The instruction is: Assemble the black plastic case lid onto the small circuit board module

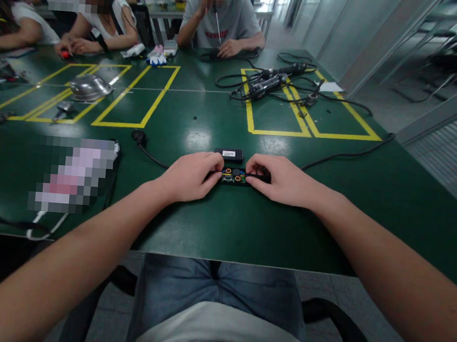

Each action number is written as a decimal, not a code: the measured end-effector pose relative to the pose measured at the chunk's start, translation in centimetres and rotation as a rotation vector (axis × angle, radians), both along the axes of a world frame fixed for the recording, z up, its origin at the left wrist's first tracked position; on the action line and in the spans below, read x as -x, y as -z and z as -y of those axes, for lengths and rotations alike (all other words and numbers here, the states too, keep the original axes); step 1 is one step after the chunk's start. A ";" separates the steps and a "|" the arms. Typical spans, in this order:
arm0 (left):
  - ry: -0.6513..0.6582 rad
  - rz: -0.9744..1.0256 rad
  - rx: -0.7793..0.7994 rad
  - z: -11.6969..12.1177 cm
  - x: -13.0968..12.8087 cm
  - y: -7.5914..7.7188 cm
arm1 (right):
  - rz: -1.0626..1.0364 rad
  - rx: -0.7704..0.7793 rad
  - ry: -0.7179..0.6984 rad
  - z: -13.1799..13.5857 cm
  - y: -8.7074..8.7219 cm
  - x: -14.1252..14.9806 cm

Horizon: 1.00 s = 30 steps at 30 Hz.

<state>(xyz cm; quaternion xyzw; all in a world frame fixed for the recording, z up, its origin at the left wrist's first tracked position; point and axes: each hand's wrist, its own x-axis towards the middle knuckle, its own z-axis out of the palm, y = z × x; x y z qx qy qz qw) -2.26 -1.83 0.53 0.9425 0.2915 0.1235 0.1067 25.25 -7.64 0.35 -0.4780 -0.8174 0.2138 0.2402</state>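
In the head view, an opened power adapter point(233, 181) lies on the green table, a circuit board with ring-shaped coils showing in its black lower shell. My left hand point(193, 174) pinches its left end between thumb and fingers. At the opposite end, my right hand point(278, 179) is closed on the adapter near its black cable. The fingers hide both ends, so their exact hold on board or shell is unclear. Just behind lies the ribbed black cover point(230, 155) with a white label. Left of my hands, a black plug point(139, 137) ends one cord.
A cable point(348, 155) runs off to the right. Tools with tangled cords point(269, 83) lie at the far right, a metal bowl-like part point(90, 87) at the far left. A blurred phone-like object point(78, 172) lies nearer left. Several people sit across the table.
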 end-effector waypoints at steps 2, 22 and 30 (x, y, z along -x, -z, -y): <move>0.003 -0.001 -0.007 0.1 0.2 0.0 | 0.000 0.008 -0.007 0.0 -0.1 0.0; 0.003 0.113 0.135 0.4 0.8 -0.5 | -0.048 -0.045 0.015 0.5 -0.1 0.2; 0.021 0.204 0.140 0.1 1.1 -0.4 | -0.080 -0.012 0.012 0.4 -0.2 -0.1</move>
